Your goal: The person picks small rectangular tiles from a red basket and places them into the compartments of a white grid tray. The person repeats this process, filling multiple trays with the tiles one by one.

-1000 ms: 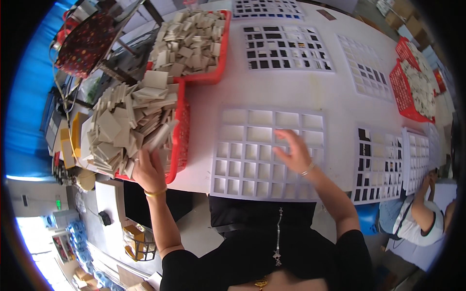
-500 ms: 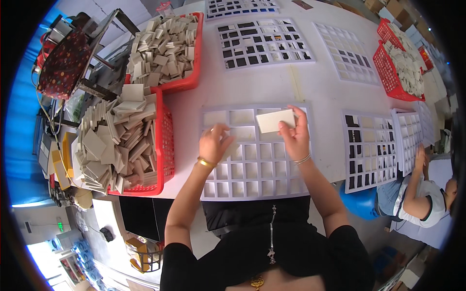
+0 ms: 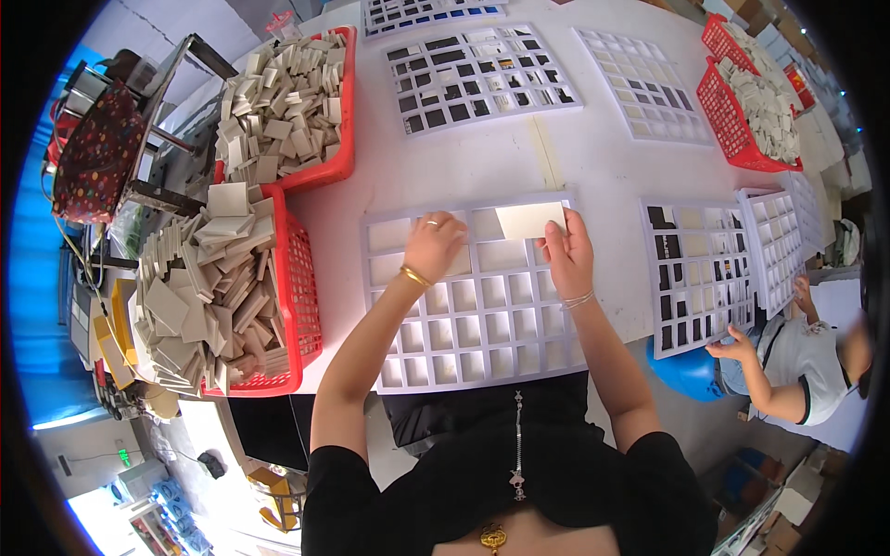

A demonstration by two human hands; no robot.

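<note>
A white gridded tray (image 3: pixel 482 367) lies on the table in front of me. Its two far rows have wider compartments than the smaller ones nearer me, and pale pieces lie in some of them. My right hand (image 3: pixel 570 252) pinches a cream rectangular tile (image 3: pixel 527 221) between thumb and fingers, above the tray's far right part. Over the far left compartments, my left hand (image 3: pixel 436 246) is bent downward with its fingers drawn together. Its fingertips are partly hidden, so what they grip cannot be made out.
Red baskets (image 3: pixel 298 306) heaped with cream tiles (image 3: pixel 199 301) stand at my left. Farther off lie trays with black and white pieces (image 3: pixel 482 79). More trays (image 3: pixel 702 278) and red baskets (image 3: pixel 732 116) are at the right, where a co-worker (image 3: pixel 788 361) touches a tray.
My left hand has moved away from me and right, over the far compartments, and its fingers have drawn together. The right hand still holds the tile. The co-worker's hand now reaches a tray's near edge.
</note>
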